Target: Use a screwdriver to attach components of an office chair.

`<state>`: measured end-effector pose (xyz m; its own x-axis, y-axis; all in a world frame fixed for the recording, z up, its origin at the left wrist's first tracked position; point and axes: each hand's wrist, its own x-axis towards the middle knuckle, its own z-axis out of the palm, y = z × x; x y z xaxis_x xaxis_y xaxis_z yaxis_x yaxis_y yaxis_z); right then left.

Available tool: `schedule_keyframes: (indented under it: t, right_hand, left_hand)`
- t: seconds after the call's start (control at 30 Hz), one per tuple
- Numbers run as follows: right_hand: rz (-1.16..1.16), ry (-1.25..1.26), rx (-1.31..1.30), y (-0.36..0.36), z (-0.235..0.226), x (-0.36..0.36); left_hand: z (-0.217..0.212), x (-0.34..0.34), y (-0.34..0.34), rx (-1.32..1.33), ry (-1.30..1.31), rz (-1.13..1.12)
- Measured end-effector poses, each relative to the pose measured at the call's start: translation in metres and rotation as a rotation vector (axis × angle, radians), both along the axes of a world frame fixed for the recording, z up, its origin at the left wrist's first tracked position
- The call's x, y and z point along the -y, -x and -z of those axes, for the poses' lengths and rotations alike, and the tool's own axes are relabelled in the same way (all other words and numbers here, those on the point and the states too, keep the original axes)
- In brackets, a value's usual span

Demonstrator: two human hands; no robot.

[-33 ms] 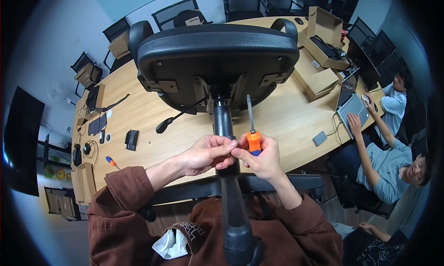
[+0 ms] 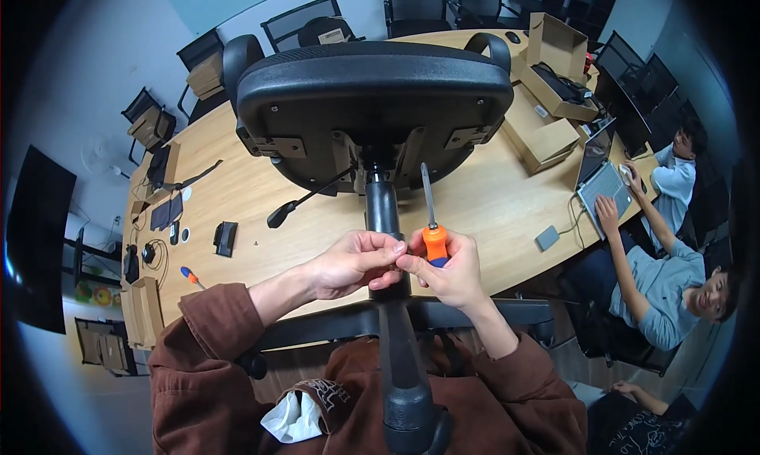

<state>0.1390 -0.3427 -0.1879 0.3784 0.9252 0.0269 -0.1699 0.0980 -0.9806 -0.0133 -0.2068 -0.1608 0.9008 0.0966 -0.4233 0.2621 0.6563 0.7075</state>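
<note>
- Nothing in the hands or on the chair has visibly moved since the earlier frame; head view shifts a hair at most.
- Head view: screwdriver (image 2: 436, 238) sits in the right hand (image 2: 453, 271), fingers curled round its handle. Left hand (image 2: 356, 267) is farther from it, on the other side.
- Shaft runs up and away from the grip, roughly parallel to the column (image 2: 382, 206) and just right of it. Tip lines up with the seat (image 2: 372, 99) underside; contact or gap, can't tell.
- Thumbs and fingertips of both hands meet in front of the column. Left grip is narrow, pinch-like; can't tell if something small is in it.
- Screwdriver: orange and dark-blue handle, slim metal shaft.
- Seat: black moulded underside, rounded front edge, plates and screws showing.
- Column: smooth black cylinder. Lever (image 2: 282, 214): thin rod, flat black paddle.
- Table (image 2: 332, 218): pale wood grain, smooth.
</note>
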Motion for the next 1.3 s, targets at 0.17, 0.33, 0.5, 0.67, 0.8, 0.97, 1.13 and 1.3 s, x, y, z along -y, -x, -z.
schedule_keyframes:
  t: [0.17,0.33,0.5,0.67,0.8,0.97,1.13,1.3]
  right_hand:
    - [-0.049,0.038,0.152,-0.005,-0.010,-0.001]
    - [0.104,-0.081,0.224,0.003,-0.010,-0.003]
    - [0.189,-0.127,0.401,0.001,-0.008,-0.001]
    - [0.110,0.043,0.375,-0.001,-0.020,0.011]
    - [0.121,0.162,0.580,-0.010,-0.040,0.035]
    - [0.219,0.126,0.804,-0.021,-0.061,0.056]
    - [0.239,0.139,0.953,-0.031,-0.068,0.063]
    - [0.242,0.131,0.977,-0.030,-0.066,0.062]
  left_hand:
    - [-0.002,-0.001,-0.002,-0.036,-0.092,0.018]
    - [0.003,-0.002,-0.004,0.106,0.002,0.000]
    - [0.004,-0.004,-0.004,0.081,-0.046,0.054]
    - [-0.001,-0.006,-0.008,0.068,-0.054,0.147]
    - [-0.012,-0.019,-0.016,0.132,-0.310,-0.073]
    - [-0.022,-0.037,-0.023,0.180,-0.425,-0.085]
    - [-0.024,-0.037,-0.028,0.214,-0.533,-0.045]
    - [-0.025,-0.034,-0.031,0.176,-0.447,-0.100]
